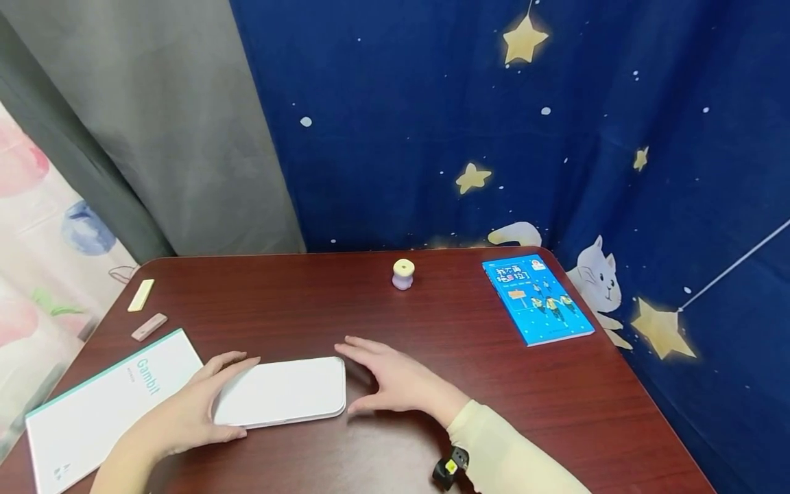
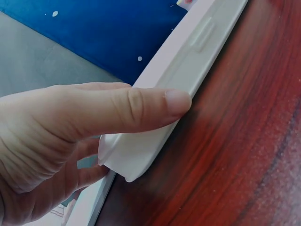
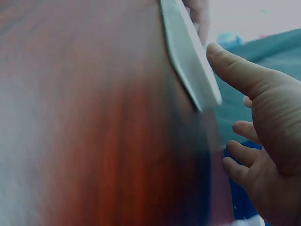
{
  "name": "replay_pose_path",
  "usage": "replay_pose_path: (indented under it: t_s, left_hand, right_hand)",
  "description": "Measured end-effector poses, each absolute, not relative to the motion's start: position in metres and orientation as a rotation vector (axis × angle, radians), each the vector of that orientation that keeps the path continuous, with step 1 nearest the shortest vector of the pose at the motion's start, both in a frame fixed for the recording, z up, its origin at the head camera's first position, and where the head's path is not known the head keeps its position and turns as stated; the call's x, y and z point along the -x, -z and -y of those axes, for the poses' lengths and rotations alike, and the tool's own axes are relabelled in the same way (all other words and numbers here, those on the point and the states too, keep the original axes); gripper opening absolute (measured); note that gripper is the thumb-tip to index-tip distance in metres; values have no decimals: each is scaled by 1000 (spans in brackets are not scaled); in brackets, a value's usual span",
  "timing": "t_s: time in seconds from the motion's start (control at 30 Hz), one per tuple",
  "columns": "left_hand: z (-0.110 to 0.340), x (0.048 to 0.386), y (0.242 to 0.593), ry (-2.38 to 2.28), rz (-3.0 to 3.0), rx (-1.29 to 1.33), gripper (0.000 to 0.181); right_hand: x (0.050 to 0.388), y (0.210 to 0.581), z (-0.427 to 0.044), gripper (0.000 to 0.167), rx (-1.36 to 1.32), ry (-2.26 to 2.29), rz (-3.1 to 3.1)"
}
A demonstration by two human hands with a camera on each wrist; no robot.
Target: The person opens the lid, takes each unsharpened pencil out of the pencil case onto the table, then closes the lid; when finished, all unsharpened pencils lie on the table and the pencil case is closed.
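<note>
Flat white case, rounded at the corners (image 1: 284, 392), at the near left of the dark red wood-grained surface (image 1: 321, 302), its long axis running left to right. Whether its underside lies wholly flat cannot be told. The left grip (image 1: 188, 412) pinches the left end, thumb against the near side wall (image 2: 181, 61) and fingers at the far edge. The right grip (image 1: 395, 381) is spread at the opposite end, its thumb just beside the corner; contact cannot be confirmed. The step in hand appears to be a two-handed grasp, secured on the left but not on the right. The next move would seem to call for bringing the right thumb and fingers together on the free end while the left keeps the case steady. Just beyond the left hand lies a white "Gambit" notebook (image 1: 111, 405), then a small pink bar (image 1: 149, 327) and a pale yellow bar (image 1: 140, 295). Farther out: a spool-shaped object (image 1: 403, 274) near the back edge and a blue illustrated book (image 1: 540, 300) at the far right.
</note>
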State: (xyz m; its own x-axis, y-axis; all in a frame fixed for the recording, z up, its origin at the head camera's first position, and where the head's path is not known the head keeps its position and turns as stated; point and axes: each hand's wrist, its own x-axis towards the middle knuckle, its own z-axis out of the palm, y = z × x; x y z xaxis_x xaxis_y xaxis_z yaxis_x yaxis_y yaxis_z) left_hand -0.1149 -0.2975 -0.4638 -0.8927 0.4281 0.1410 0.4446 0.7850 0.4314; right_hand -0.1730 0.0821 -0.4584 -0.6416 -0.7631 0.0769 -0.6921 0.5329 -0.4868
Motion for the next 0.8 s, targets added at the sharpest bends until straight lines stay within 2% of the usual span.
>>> replay_pose_path:
  t_s: [0.13, 0.43, 0.8]
  left_hand:
    - [296, 114, 465, 700, 2905, 704, 99]
    - [296, 112, 470, 769, 2835, 732, 98]
    - [300, 110, 479, 858, 2740, 783, 95]
  right_hand:
    - [168, 463, -68, 93, 1281, 646, -2622]
    - [158, 468, -47, 75, 1203, 605, -2754]
    - [159, 472, -42, 69, 1259, 671, -2787]
